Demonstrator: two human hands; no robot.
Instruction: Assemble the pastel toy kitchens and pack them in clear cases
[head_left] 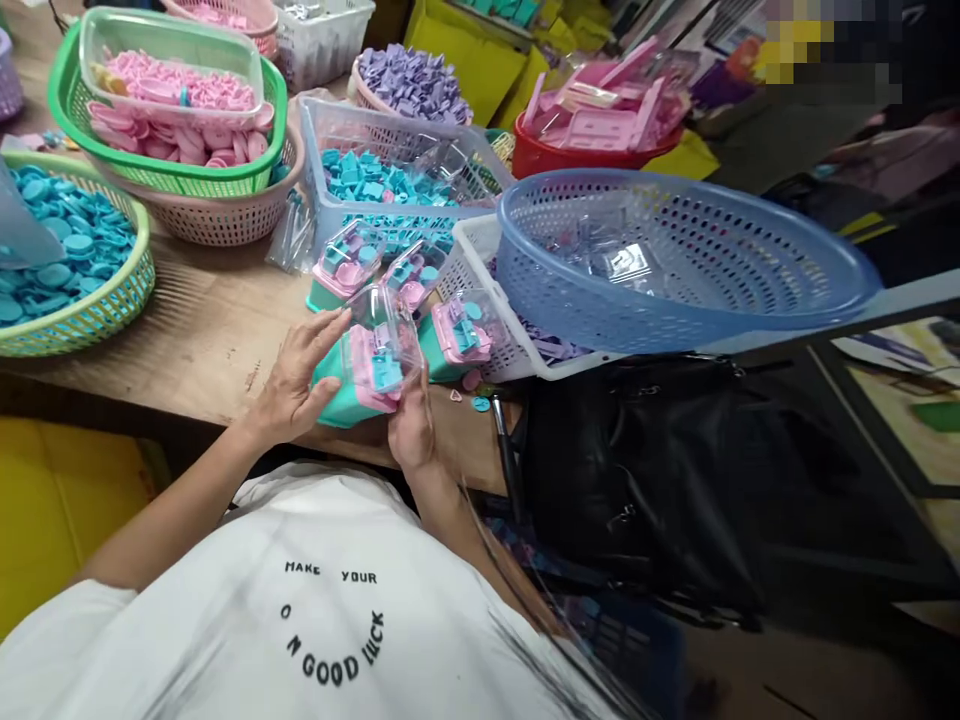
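Note:
My left hand and my right hand both grip one small toy set at the table's front edge. It has a teal base, pink and blue pieces on top and a clear plastic dome over them. My left fingers curl round its left side, and my right fingers hold its lower right corner. Three similar domed sets stand just behind: one at the left, one in the middle and one at the right.
Baskets crowd the wooden table: blue discs at left, pink parts in a green basket, blue blocks in a white crate, purple pieces, a tilted blue basket at right. A black bag sits below it.

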